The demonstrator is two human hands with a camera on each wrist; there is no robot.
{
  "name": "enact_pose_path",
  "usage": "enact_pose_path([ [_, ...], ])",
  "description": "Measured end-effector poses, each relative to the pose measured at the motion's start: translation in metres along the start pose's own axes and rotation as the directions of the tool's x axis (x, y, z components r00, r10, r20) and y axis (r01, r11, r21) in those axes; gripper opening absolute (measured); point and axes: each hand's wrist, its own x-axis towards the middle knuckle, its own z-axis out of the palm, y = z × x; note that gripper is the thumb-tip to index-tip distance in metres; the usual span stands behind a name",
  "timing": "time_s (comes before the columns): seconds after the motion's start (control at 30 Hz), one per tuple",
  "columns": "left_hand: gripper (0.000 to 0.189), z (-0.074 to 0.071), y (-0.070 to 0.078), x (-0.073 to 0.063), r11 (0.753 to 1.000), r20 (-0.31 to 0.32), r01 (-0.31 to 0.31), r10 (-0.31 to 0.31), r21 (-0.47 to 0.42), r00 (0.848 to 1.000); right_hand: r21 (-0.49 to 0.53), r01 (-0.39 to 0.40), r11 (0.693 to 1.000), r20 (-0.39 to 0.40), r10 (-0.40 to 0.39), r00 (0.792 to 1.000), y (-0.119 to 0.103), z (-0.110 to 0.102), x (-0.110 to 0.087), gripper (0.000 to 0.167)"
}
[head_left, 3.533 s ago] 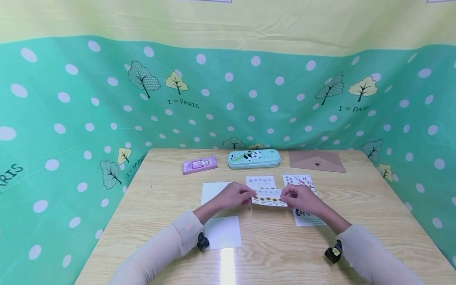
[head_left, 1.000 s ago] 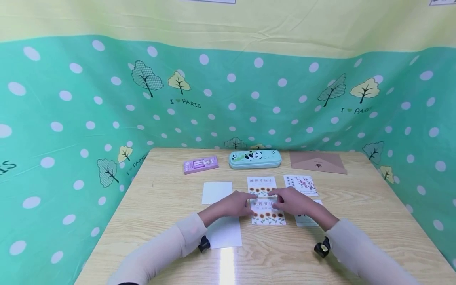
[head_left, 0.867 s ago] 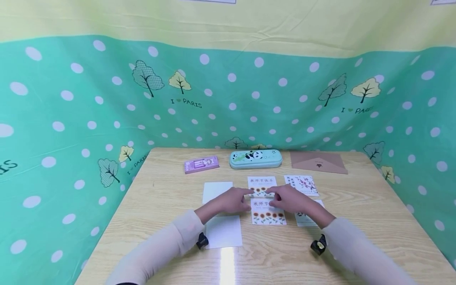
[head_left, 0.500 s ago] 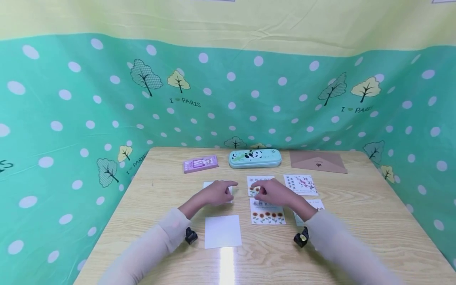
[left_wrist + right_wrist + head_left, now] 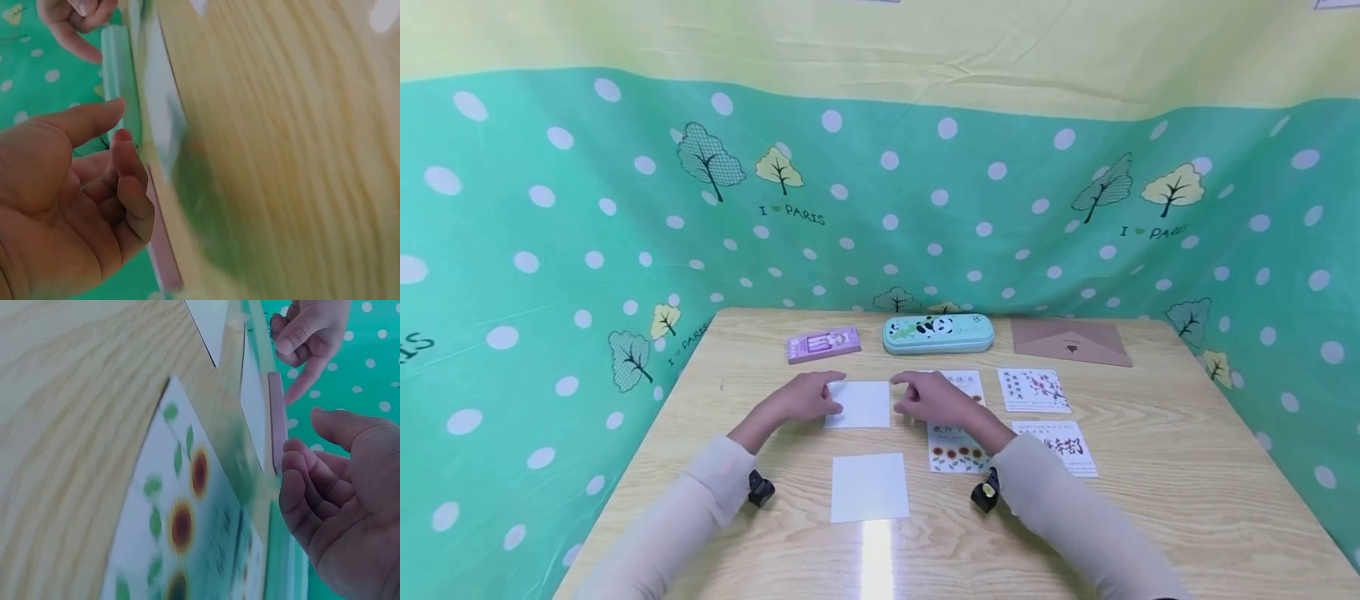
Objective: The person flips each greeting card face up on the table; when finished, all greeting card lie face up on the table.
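A blank white card [image 5: 859, 408] lies flat between my two hands. My left hand [image 5: 805, 396] is at its left edge, the index finger extended over the far left corner and the other fingers loosely bent. Past the right edge, my right hand [image 5: 934, 398] hovers partly over the upper sunflower card [image 5: 967, 383], its index finger pointing left. Neither hand holds anything; in the left wrist view the left hand [image 5: 81, 194] has a gap between thumb and fingers, as does the right hand [image 5: 350, 494] in the right wrist view. My right forearm partly covers the lower sunflower card [image 5: 955, 457].
Nearer me lies a second blank card [image 5: 870, 488]. To the right are a plum-blossom card [image 5: 1033, 390] and a card with dark lettering [image 5: 1063, 450]. Along the back stand a purple box [image 5: 823, 344], a panda pencil case [image 5: 937, 333] and a brown envelope [image 5: 1070, 342].
Earlier both hands held a sunflower card, which now lies below the other one. The hands have since let go and moved left, from the sunflower cards to the upper blank card.
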Motion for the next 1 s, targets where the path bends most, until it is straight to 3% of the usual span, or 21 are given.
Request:
enact_pose_path([
  [0.37,0.094,0.002,-0.024,0.007,1.000,0.058,-0.023,0.023,-0.002,0.998,0.028,-0.133,0.991,-0.016,0.133,0.991,-0.007,0.021,0.027,0.071],
  [0.6,0.096,0.002,-0.029,0.010,1.000,0.060,-0.025,0.024,0.017,0.998,-0.037,-0.169,0.985,-0.004,0.169,0.986,-0.008,0.025,0.031,0.075],
  [1.0,0.092,0.004,-0.030,0.004,1.000,0.017,-0.003,0.003,-0.003,1.000,-0.031,-0.202,0.979,-0.007,0.202,0.979,-0.010,0.027,0.033,0.072],
])
